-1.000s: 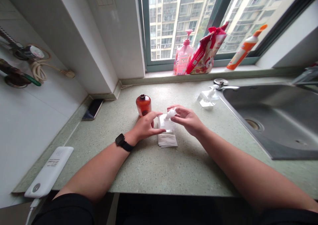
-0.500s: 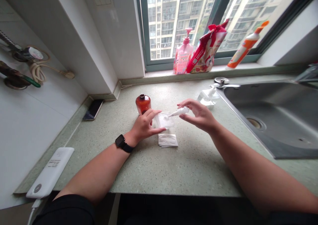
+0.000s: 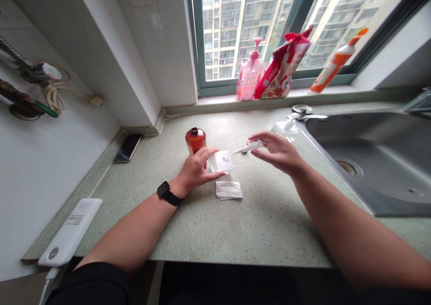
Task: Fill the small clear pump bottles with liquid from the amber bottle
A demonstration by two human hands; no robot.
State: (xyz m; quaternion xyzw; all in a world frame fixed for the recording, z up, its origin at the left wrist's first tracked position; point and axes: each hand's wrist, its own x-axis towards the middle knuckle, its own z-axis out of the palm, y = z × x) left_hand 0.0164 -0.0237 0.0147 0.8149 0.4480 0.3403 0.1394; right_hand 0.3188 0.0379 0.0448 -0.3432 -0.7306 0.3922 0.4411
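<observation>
My left hand [image 3: 198, 170] is wrapped round a clear square bottle [image 3: 226, 160], which leans toward the right with its uncapped mouth showing. Pinched in my right hand [image 3: 278, 153] is a white pump head [image 3: 251, 146], its thin stem pointing left, just short of the bottle's mouth. Directly behind my left hand stands an open amber bottle [image 3: 195, 138], its lower part covered by my fingers. A folded white tissue [image 3: 229, 189] lies on the counter in front of the clear bottle. Under the pump head a small dark item [image 3: 244, 152] is partly hidden.
Beyond my right hand stands a clear pump bottle [image 3: 286, 126], beside the steel sink [image 3: 370, 161]. A phone [image 3: 128, 148] and a white power bank [image 3: 70, 231] lie on the left. A pink pump bottle [image 3: 249, 78], red bag [image 3: 283, 67] and orange bottle [image 3: 332, 69] line the sill.
My right hand has moved right, drawing the pump head's stem away from the clear bottle's mouth. My left hand keeps its hold on the bottle.
</observation>
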